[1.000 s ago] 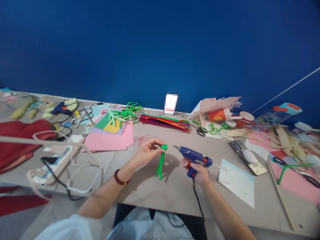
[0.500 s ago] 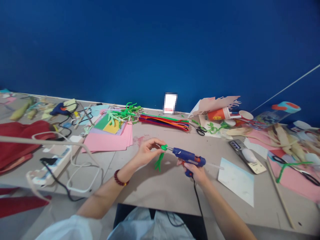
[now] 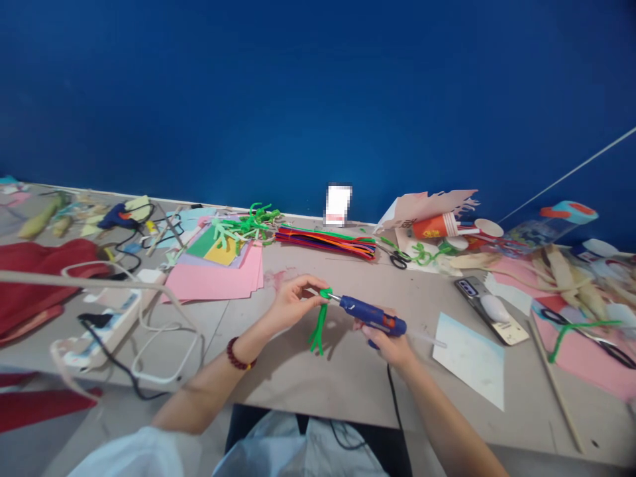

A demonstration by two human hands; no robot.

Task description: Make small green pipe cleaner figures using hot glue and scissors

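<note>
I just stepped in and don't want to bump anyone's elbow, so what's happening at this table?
Someone is working with a hot glue gun. Their right hand grips it, while the left hand pinches a green pipe-cleaner piece by its top, the rest dangling. The gun's nozzle is at that pinched top; whether glue is coming out is too small to tell. Behind the hands lies a bundle of colored pipe cleaners.
</note>
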